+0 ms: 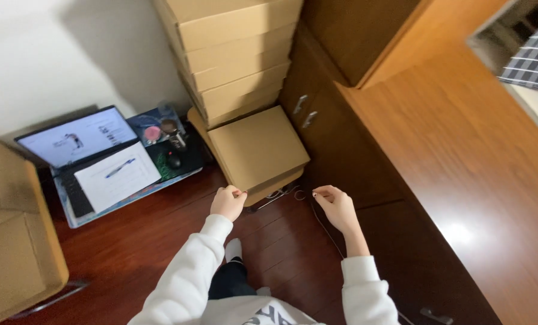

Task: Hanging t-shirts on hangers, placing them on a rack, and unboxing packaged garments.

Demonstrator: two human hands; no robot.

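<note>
Both hands reach down over the dark wood floor (pixel 160 241): the left hand (pixel 228 203) is curled loosely at the corner of a flat cardboard box (pixel 258 150), seemingly steadying it. The right hand (pixel 336 206) pinches a thin dark cable (pixel 302 195) drawn level between both hands, beside a wooden cabinet (pixel 365 162).

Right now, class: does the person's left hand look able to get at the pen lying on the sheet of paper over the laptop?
Probably yes. The left hand hangs by the low cardboard box, and only bare floor lies between it and the pen, on top of the paper with nothing covering it.
</note>
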